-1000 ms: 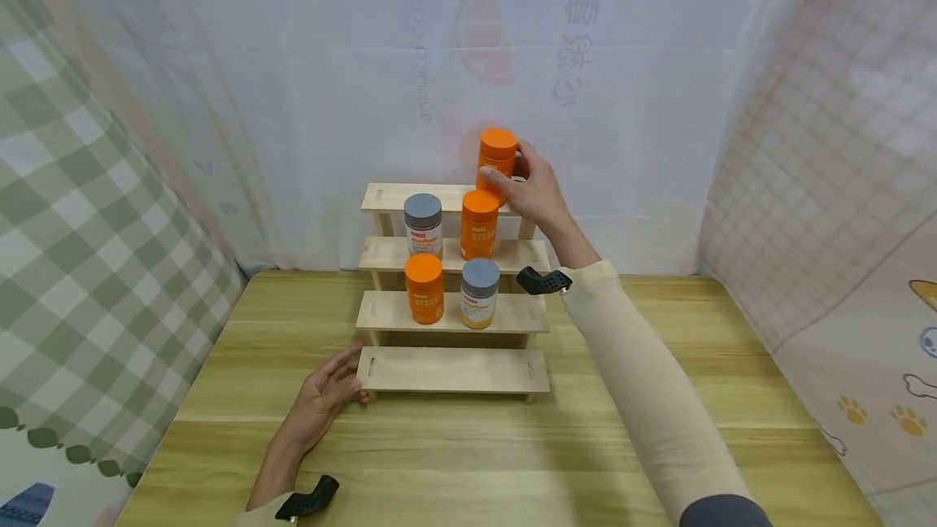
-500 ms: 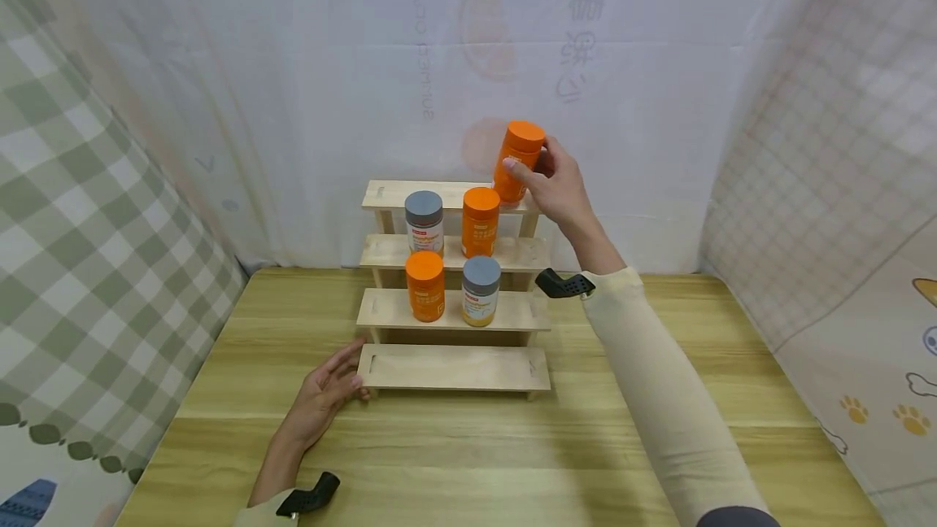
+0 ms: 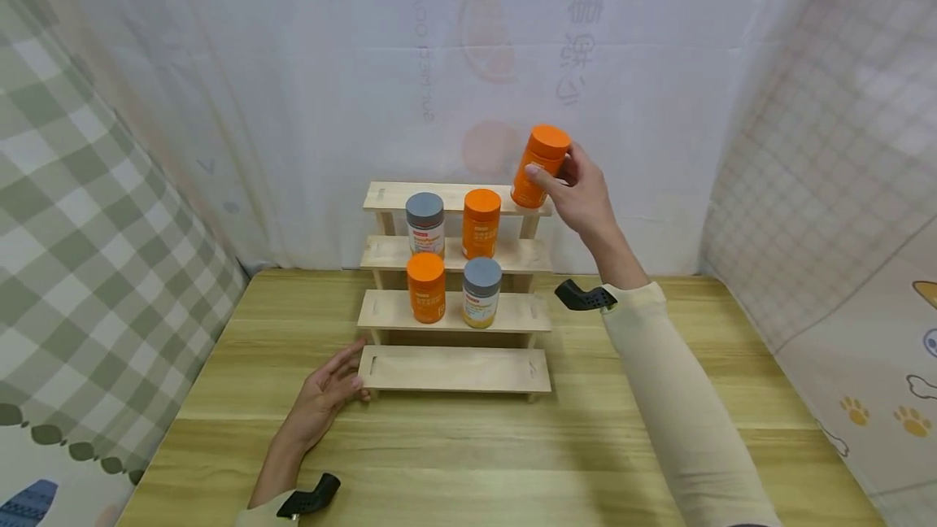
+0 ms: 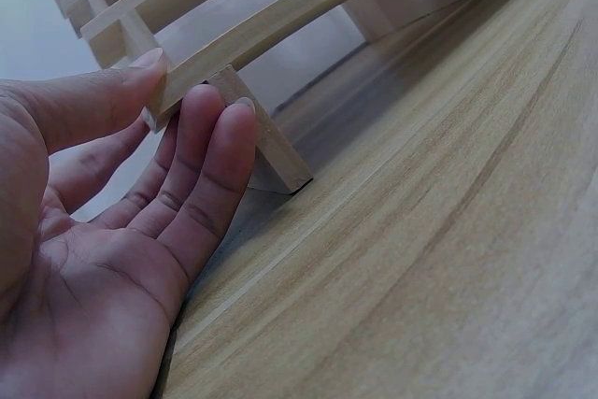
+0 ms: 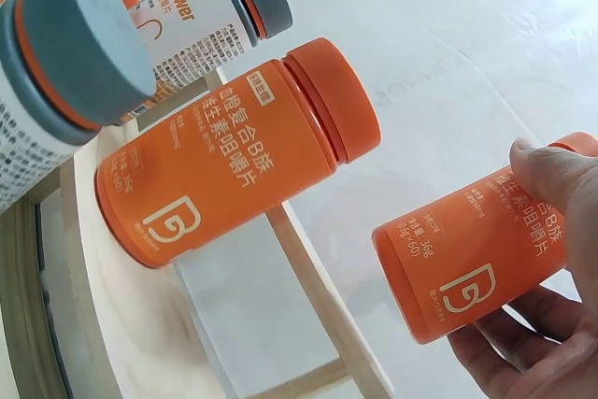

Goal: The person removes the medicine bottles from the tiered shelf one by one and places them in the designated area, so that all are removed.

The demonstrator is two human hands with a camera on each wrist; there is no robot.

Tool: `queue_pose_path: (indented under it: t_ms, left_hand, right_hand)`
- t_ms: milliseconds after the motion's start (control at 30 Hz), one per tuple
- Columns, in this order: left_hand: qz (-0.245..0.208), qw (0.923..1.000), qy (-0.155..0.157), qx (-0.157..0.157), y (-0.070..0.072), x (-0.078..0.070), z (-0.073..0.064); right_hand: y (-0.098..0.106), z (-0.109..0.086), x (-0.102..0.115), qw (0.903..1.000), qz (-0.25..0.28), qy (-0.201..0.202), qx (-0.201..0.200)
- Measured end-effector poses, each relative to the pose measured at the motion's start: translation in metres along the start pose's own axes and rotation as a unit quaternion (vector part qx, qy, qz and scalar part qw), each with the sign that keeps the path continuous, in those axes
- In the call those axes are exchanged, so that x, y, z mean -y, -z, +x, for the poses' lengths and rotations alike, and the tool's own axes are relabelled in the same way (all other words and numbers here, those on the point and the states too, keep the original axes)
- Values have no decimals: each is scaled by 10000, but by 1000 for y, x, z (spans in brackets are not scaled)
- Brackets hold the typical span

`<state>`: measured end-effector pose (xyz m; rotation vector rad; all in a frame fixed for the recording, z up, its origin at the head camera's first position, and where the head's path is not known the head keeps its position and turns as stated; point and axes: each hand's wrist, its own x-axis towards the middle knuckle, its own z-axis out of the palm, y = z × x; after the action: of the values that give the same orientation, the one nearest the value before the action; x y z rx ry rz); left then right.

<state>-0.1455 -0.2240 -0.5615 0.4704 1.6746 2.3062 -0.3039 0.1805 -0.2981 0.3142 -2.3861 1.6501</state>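
Note:
My right hand (image 3: 588, 200) grips an orange supplement bottle (image 3: 536, 179) between thumb and fingers. The bottle tilts, its base right at the right end of the top board of a four-step wooden display rack (image 3: 454, 368). My left hand (image 3: 322, 398) holds the left end of the lowest step; in the left wrist view its thumb lies on the board's corner, fingers under it. On the third step up stand a grey-capped bottle (image 3: 425, 222) and an orange bottle (image 3: 480, 226). One step lower are another orange bottle (image 3: 426, 289) and another grey-capped bottle (image 3: 481, 293).
The rack stands on a wood-grain table (image 3: 468, 462). Behind it hangs a pale printed curtain (image 3: 329, 104). Checked green-and-white cloth (image 3: 95, 210) borders the left side, and a patterned cloth (image 3: 827, 267) the right.
My right hand has carried the orange bottle rightward along the top step, and it has tilted. The left hand stays at the lowest step.

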Motion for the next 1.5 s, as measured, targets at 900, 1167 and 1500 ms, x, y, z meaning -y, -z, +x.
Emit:
queue_pose_path:
  t_ms: [900, 1167, 1500]
  left_hand:
    - [-169, 9998, 116, -18, -1, -3, -3]
    - [-242, 9996, 146, 10, -2, -6, -5]
    - [-174, 9994, 292, -12, -2, -6, -4]
  right_hand:
    - [40, -42, -20, 9993, -99, -64, -343]
    - [46, -49, -33, 9994, -208, -99, -277]
    - [49, -60, -69, 9987, -369, -299, -192]
